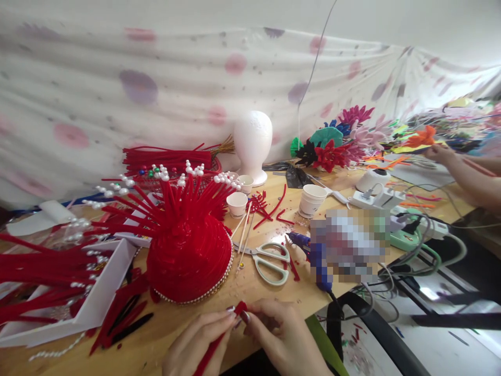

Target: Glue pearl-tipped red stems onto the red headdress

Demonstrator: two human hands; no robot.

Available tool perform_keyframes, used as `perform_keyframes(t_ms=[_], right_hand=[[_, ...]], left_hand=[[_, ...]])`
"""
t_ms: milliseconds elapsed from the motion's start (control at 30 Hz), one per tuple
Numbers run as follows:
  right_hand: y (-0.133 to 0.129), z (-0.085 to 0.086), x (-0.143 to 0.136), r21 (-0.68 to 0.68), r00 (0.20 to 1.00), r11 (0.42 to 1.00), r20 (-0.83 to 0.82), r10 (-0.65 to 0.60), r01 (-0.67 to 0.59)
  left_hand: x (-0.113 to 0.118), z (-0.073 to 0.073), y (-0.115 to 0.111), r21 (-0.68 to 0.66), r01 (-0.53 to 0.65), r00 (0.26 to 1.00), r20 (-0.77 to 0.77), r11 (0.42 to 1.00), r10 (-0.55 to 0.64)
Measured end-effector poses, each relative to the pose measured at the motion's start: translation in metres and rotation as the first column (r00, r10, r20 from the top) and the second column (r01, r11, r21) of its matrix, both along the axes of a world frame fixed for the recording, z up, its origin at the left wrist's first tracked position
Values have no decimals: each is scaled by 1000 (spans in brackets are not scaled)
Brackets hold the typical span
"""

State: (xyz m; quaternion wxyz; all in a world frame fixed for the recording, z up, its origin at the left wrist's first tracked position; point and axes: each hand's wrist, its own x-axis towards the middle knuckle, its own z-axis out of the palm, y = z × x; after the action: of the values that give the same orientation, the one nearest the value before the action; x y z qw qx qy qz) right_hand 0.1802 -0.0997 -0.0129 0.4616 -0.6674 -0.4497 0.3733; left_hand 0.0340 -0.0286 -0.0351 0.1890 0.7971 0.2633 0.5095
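At the near edge of the tabletop (270, 290), a red pipe cleaner (219, 342) is pinched between both hands, its tip sticking up just past the fingertips (245, 316). The left hand (195, 342) is closed around the stem lower down, and the right hand (279, 334) is closed on the tip, thumb and forefinger pressed together.

To bend or curl the end neatly, it seems best to keep the left grip firm and close to the tip, so the wire turns only where the right fingers press it.

Just beyond the hands sits a red dome headpiece (188, 256), edged with pearls and bristling with pearl-tipped red stems. To its right lie white-handled scissors (270, 261), thin wooden sticks, red offcuts and a blue glue gun (319, 263). Small paper cups (311, 200) stand further back, near a white foam head form (253, 143). A white tray (99, 300) of loose red stems sits to the left.

At the far right, another person's hand (440, 153) reaches among coloured pipe-cleaner flowers (332, 149), well apart from this work.
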Motion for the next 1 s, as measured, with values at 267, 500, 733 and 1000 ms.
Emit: perform_keyframes(t_ms=[267,500,733,1000], right_hand=[[-44,-5,71,330,437,637,509,-741,696],[-7,-22,121,262,390,798,763,-515,542],[-2,-7,109,365,533,790,591,-605,493],[-37,-9,68,401,911,912,339,-234,85]], left_hand=[[-14,-3,18,22,-68,998,19,997,67],[0,-8,7,-266,-94,963,218,959,155],[6,-8,8,-484,63,888,426,873,172],[2,15,12,-841,443,702,541,309,464]])
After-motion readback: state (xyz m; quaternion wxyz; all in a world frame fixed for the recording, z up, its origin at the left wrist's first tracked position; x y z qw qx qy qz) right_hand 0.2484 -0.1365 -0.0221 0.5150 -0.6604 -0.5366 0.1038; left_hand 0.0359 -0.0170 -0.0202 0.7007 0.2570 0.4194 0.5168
